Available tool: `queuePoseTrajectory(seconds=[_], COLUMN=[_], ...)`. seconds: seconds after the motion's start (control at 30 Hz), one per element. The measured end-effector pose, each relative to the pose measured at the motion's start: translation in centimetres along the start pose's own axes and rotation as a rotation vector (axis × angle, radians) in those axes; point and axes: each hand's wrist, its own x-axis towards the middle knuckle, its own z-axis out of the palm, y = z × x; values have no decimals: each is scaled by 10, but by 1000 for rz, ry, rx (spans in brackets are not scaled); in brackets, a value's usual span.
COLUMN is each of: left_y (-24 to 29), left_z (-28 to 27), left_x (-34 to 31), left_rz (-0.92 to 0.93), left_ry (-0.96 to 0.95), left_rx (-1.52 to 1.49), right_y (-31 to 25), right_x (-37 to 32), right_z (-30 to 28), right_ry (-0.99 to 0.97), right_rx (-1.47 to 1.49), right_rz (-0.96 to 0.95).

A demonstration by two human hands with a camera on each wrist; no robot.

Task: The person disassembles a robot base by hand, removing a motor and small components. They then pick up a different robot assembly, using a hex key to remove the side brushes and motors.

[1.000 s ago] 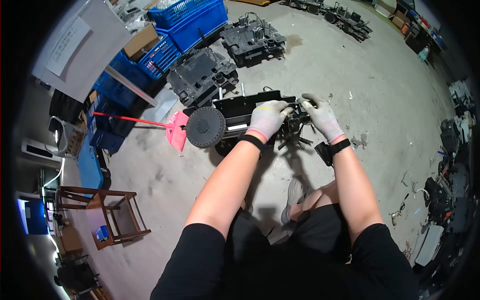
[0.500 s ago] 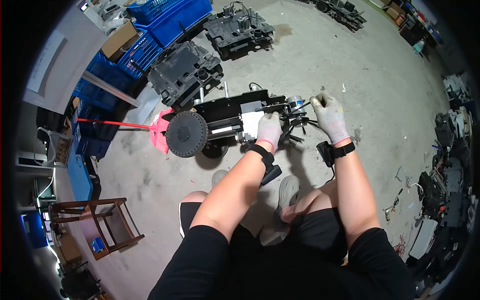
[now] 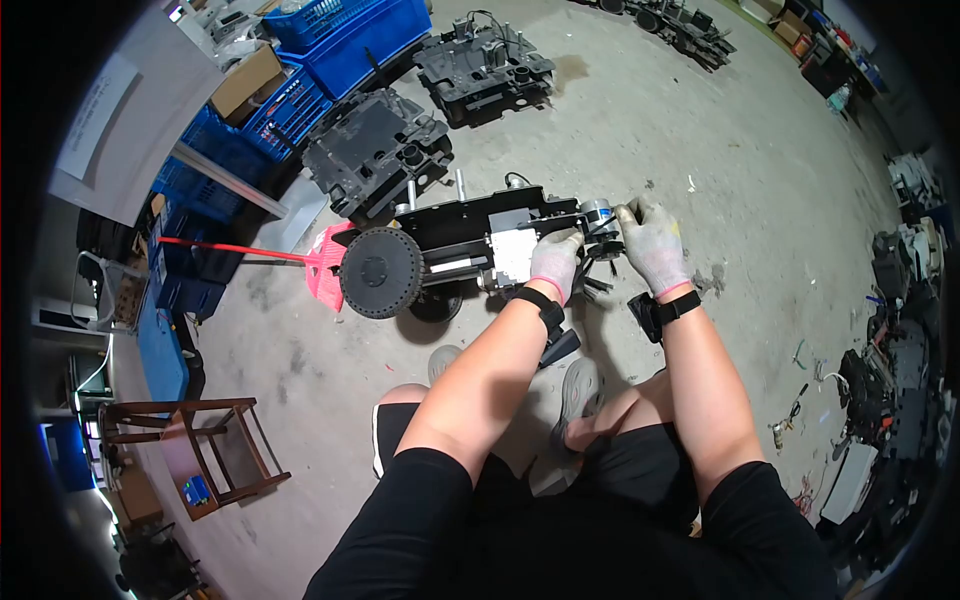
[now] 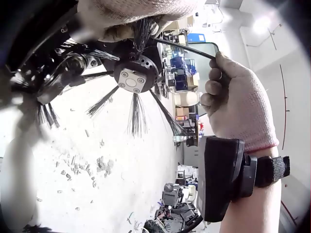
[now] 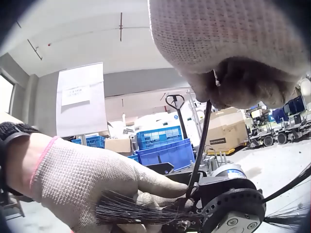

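Note:
A black wheeled machine [image 3: 480, 215] lies on the floor, with a silver motor [image 3: 600, 222] at its right end. The right hand [image 3: 654, 245] [image 4: 243, 94] [image 5: 233, 43] grips the upper end of a thin black rod [image 4: 187, 47] [image 5: 201, 145] in curled fingers. The rod slants down to a bracket beside a round brush hub [image 4: 133, 75] [image 5: 233, 208] with black bristles. The left hand [image 3: 556, 258] [image 4: 141, 9] [image 5: 102, 179] pinches around the rod's lower end at the bracket, its thumb extended and other fingers bent beneath. The rod's tip is hidden.
Two similar black machines [image 3: 375, 150] [image 3: 485, 70] stand behind, near blue crates [image 3: 350, 50]. A pink broom [image 3: 325, 265] lies left of the wheel [image 3: 381, 272]. A wooden chair [image 3: 215, 450] stands at left; loose parts [image 3: 870, 400] lie at right.
Over the last half second the left hand has moved slightly right toward the bracket, and the right hand has come closer to the motor. A second ago the left hand covered the white box.

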Motion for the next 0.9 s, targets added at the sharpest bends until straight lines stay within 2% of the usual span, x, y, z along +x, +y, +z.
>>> queuePoseTrajectory(seconds=[0.1,0.17,0.27,0.33,0.47,0.63,0.7,0.73,0.83,0.9], left_y=[-7,-11,-17,-16,-19,-7,2,-8,-6,-14], left_z=[2,2,3,3,6,5,8,7,7,5], left_x=[5,11,13,15,16,7,-2,9,7,15], left_rz=[-33,31,33,7,-62,-90,-118,-75,-146,-107], left_ry=[41,15,34,48,27,16,78,74,80,60], left_rx=[-33,-86,-112,-136,-284,-157,-255,-311,-209,-171], right_y=[0,0,-1,0,2,11,24,29,24,10], right_x=[-1,-1,0,-3,-4,0,-1,-2,-5,-6], right_z=[1,2,1,0,4,0,3,4,1,-5], right_ry=[19,27,-15,21,78,-11,-49,-90,-90,-73], right_rx=[-1,11,7,-19,-14,-104,-133,-162,-176,-140], right_rz=[-5,0,39,-73,-110,63,88,118,99,62])
